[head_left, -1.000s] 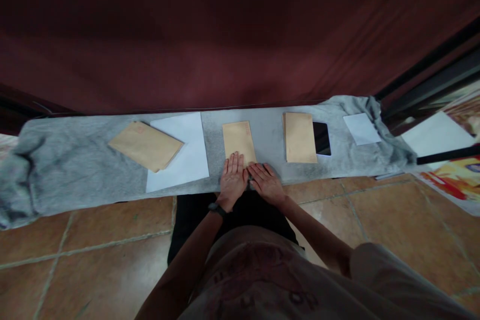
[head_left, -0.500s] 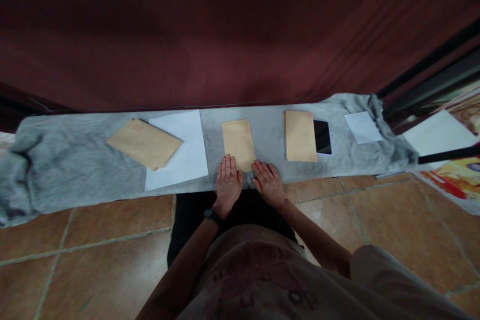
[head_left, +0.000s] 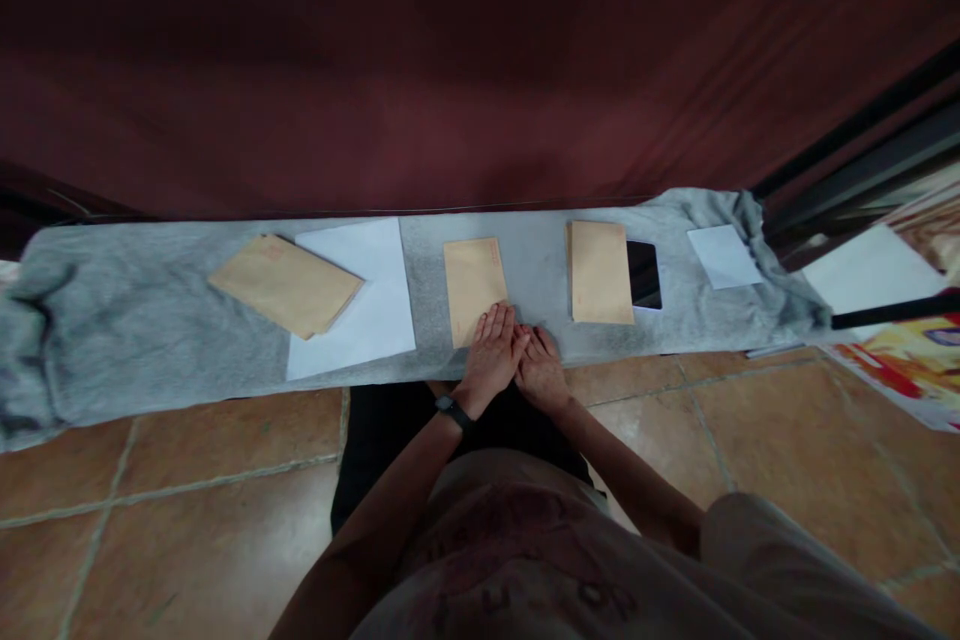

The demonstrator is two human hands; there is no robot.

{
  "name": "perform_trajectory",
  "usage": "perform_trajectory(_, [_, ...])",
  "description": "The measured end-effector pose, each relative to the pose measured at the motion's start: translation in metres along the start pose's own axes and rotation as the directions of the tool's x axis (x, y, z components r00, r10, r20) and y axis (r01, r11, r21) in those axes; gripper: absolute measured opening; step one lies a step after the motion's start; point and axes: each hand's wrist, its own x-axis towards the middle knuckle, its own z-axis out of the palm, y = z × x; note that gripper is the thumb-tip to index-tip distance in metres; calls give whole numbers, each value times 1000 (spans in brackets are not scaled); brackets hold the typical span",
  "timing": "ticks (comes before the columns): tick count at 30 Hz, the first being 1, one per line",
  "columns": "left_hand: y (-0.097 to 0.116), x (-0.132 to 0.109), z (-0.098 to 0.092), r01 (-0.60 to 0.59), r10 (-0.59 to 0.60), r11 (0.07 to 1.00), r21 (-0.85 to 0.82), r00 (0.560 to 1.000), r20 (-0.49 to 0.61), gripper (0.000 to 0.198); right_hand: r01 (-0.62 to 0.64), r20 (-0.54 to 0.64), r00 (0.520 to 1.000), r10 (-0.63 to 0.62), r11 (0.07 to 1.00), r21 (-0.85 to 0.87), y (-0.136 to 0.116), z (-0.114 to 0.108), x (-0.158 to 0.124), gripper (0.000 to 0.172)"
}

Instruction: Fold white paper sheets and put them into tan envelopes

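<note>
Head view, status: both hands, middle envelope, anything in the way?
Left hand open over near-right corner of middle envelope, hiding it. Right hand close beside left. Envelope flat on grey cloth.

The sole view looked forward and steeply down from head height, the shirt (head_left: 525, 550) close beneath at the lower edge, the surface (head_left: 165, 320) farther off across the middle, the dark red backdrop (head_left: 465, 120) beyond.

It's dim in here: the dark red surface (head_left: 465, 120) sinks nearly to black up top, the shirt (head_left: 517, 540) lies in shadow, floor tiles (head_left: 240, 540) catch a faint sheen, and the poster (head_left: 915, 370) looks stretched and soft.
</note>
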Motion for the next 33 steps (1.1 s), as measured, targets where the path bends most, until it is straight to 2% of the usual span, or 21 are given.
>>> perform_trajectory(8, [-21,6,-1,62,-61,998,33,998,-33,67,-10,-42,999,10,1000,16,-2,-2,2,50])
perform_trajectory(15, [-46,-2,-3,140,-135,990,12,973,-187,66,-23,-30,999,25,998,54,-3,-9,3,53])
perform_trajectory(18, [-51,1,-5,186,-181,983,-2,954,-238,66,-32,-31,999,34,997,71,-3,-7,3,54])
perform_trajectory(21, [-46,15,-8,157,-152,988,1,961,-229,65,-33,-43,998,37,996,81,-3,-5,2,54])
perform_trajectory(24, [-36,37,-7,18,-16,1000,16,990,-139,63,-29,-53,998,34,996,82,-3,-4,2,52])
perform_trajectory(26, [-31,53,-5,-25,27,999,24,996,-88,65,-29,-51,998,34,996,78,-3,-4,1,52])
perform_trajectory(29, [-28,73,-1,-19,21,999,30,997,-72,68,-34,-37,999,36,997,69,-3,-5,2,54])
perform_trajectory(33, [-39,91,-3,54,-50,998,42,993,-103,68,-39,-21,999,40,997,65,-3,-7,3,58])
